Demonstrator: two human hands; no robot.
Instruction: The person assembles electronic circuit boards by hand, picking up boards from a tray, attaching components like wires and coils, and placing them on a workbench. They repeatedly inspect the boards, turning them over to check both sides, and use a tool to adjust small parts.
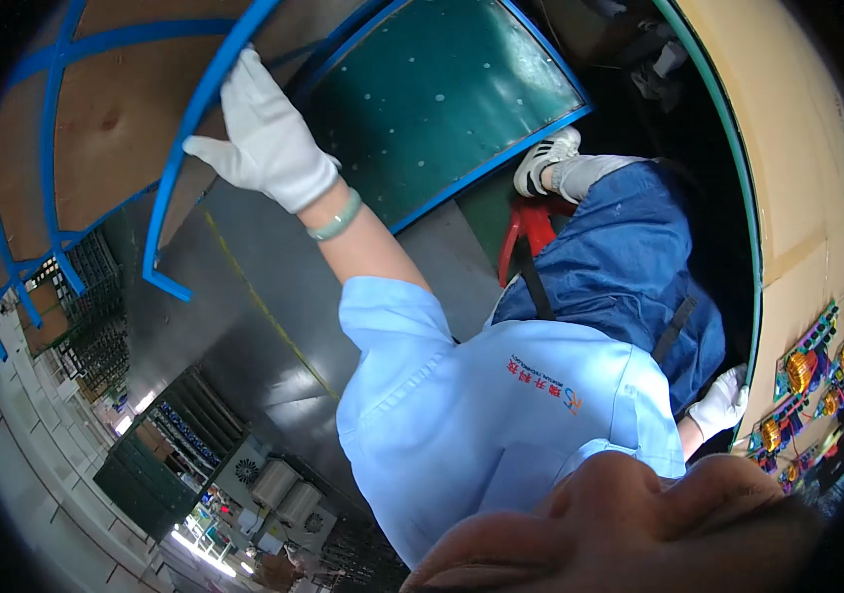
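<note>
Left white-gloved hand spread against blue tubular frame, right white-gloved hand beside edge of flat tan surface, grip unclear

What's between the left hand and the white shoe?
In the head view, going from the left hand to the shoe: the green panel, then its blue rim.

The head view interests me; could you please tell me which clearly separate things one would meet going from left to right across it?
White-gloved left hand, white sneaker with black stripes, white-gloved right hand, multicoloured circuit boards with round copper-coloured coils.
</note>
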